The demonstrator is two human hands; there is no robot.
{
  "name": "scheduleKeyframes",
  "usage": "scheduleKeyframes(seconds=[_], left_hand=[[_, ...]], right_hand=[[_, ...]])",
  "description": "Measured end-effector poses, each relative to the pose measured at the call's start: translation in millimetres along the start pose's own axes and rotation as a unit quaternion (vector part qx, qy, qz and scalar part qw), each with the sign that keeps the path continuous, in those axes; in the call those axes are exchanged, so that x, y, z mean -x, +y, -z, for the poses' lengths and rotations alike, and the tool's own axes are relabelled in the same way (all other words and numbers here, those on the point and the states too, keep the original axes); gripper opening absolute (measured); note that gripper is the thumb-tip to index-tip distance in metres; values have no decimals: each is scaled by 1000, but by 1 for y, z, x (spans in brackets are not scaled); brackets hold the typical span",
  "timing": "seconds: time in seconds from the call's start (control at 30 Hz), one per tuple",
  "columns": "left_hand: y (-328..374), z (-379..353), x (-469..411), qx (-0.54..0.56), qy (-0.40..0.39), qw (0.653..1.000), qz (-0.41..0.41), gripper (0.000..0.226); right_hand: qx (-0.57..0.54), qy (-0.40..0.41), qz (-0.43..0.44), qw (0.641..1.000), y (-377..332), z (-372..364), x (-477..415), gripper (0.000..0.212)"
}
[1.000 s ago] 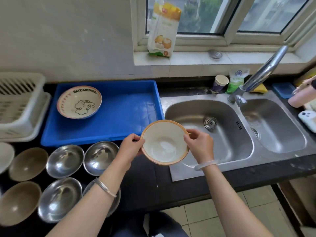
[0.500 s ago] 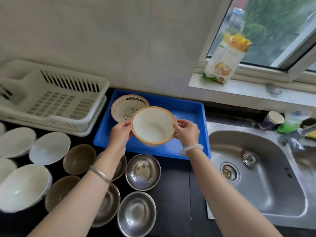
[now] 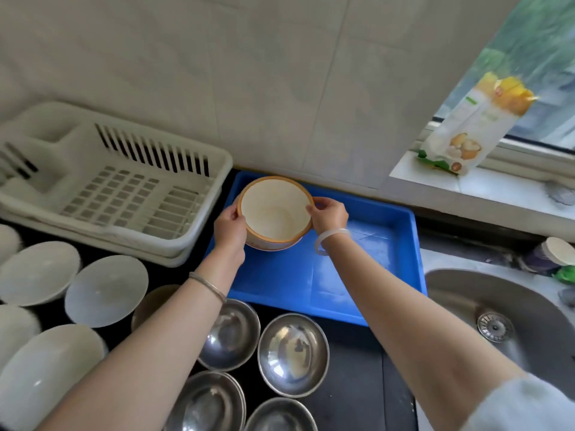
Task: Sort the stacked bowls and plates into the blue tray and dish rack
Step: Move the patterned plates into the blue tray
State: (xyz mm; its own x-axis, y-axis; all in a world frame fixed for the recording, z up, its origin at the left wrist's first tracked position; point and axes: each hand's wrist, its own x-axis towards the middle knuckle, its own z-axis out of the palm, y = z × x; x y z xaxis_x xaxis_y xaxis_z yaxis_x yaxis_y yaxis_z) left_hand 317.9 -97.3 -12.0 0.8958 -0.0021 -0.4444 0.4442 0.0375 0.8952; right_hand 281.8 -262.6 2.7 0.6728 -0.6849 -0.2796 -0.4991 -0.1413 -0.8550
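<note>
Both hands on the orange-rimmed bowl: left hand grips the left rim, right hand pinches the right rim. Bowl is at the blue tray far-left corner; can't tell if it's set down. White dish rack just left of tray. Steel bowls and white bowls crowd the counter under the forearms. Sink to the right.

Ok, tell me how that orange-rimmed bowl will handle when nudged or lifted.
The orange-rimmed bowl looks rigid and probably light: the left hand and right hand hold it by its rim alone. Deep walls suggest it could tip if pushed high.
</note>
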Motion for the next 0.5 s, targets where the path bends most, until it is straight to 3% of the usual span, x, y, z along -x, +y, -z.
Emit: scheduleKeyframes(seconds=[0.5], left_hand=[[-20,0,-36,3,1,1000,20,38]], right_hand=[[55,-18,2,998,14,-26,-24,27]])
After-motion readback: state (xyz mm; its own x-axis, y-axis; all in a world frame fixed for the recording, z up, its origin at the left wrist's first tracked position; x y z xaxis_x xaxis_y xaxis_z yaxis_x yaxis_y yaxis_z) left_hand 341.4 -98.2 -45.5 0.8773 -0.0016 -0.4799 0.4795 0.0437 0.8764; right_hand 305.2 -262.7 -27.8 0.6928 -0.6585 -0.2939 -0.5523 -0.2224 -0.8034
